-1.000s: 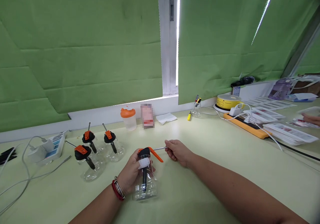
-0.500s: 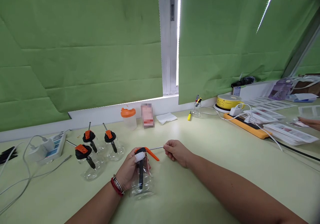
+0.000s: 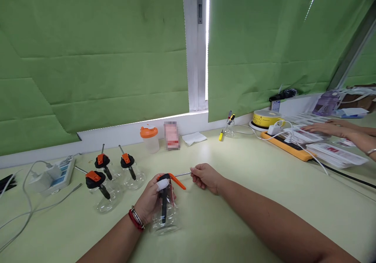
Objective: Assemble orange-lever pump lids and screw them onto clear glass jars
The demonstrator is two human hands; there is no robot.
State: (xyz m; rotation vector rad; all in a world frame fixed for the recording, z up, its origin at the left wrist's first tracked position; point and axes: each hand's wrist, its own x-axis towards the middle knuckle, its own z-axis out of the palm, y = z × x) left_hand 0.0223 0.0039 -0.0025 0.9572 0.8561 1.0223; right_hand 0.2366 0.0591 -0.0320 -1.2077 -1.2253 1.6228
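My left hand (image 3: 151, 200), with white tape on the thumb, is wrapped round a clear bottle (image 3: 167, 224) with a black top. An orange lever (image 3: 178, 182) stands out from that top to the right. From the same top runs a thin metal rod (image 3: 182, 174), and the fingertips of my right hand (image 3: 205, 176) pinch its far end. Close by on the left, several similar clear bottles (image 3: 107, 205) with black tops, orange levers and metal rods stand on the table.
Behind are an orange-lidded cup (image 3: 150, 141), a blurred pink pack (image 3: 172, 135) and a folded tissue (image 3: 194, 138). A small jar (image 3: 230, 129) holds tools. Power strips (image 3: 286, 146) and cables lie at both sides. Another person's hands (image 3: 330, 129) are over stacked white sheets (image 3: 337, 155) at right.
My hands keep the same hold on the bottle and rod. The other person's hands have come in from the right over the stacks. The whole view has shifted slightly.
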